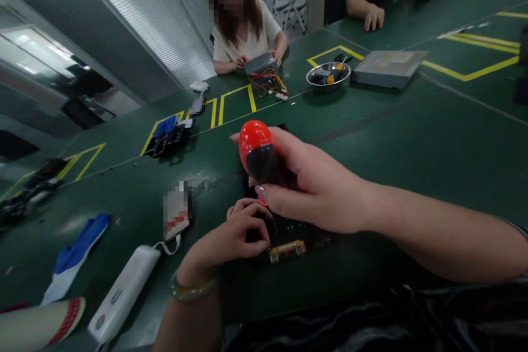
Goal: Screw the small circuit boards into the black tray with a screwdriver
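In the middle of the view, my right hand (325, 181) is wrapped round the red and black handle of a screwdriver (256, 140). The handle's butt end faces me, and its shaft points down to a dark flat device (315, 234) on the table. My left hand (243, 231) rests at the device's left side, fingers curled and thumb and forefinger close together near the screwdriver's tip. Whatever lies between those fingers is too small to make out. A gold-coloured ribbon part (287, 251) shows on the device's near edge.
On the green table (371, 137), a white power bank (124, 291) and a blue-and-white glove (78, 256) lie to the left. A metal bowl of parts (329, 85) and a grey metal box (390, 69) stand further back. Across the table, a person handles a wired box (262, 63); another sits beyond.
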Demonstrator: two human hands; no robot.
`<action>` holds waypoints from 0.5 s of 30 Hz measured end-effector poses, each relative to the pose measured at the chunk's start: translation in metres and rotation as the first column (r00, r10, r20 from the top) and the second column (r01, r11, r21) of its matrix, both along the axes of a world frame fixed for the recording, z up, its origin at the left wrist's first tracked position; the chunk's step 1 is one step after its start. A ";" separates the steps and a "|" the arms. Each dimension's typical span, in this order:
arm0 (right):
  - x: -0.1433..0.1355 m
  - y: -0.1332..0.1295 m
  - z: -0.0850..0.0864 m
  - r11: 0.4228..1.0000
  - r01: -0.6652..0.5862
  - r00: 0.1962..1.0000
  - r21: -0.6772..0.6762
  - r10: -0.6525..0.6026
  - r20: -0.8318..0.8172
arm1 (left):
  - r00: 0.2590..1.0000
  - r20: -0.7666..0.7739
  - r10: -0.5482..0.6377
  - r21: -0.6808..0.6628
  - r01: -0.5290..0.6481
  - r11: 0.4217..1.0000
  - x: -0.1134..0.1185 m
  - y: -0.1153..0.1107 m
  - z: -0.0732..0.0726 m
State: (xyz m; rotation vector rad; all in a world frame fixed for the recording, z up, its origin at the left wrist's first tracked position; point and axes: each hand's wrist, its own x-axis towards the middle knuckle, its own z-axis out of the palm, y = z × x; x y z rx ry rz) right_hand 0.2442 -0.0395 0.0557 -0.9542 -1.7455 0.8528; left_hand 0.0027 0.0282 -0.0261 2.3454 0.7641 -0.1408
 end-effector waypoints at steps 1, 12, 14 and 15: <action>0.003 0.001 0.001 1.000 0.026 1.000 0.001 -0.026 0.007 | 0.999 -0.032 -0.035 -0.014 0.035 0.999 0.001 0.000 0.001; 0.002 0.022 -0.022 0.996 0.083 0.985 -0.040 -0.076 0.154 | 1.000 0.008 0.005 -0.039 -0.004 0.999 -0.002 0.003 -0.002; -0.001 0.025 -0.027 0.995 0.075 0.984 -0.061 -0.064 0.165 | 0.999 0.040 0.029 -0.010 -0.028 1.000 -0.001 0.003 -0.002; -0.002 0.026 -0.030 0.995 0.075 0.983 -0.068 -0.062 0.172 | 0.998 0.055 0.037 0.004 -0.037 0.999 0.000 0.003 -0.002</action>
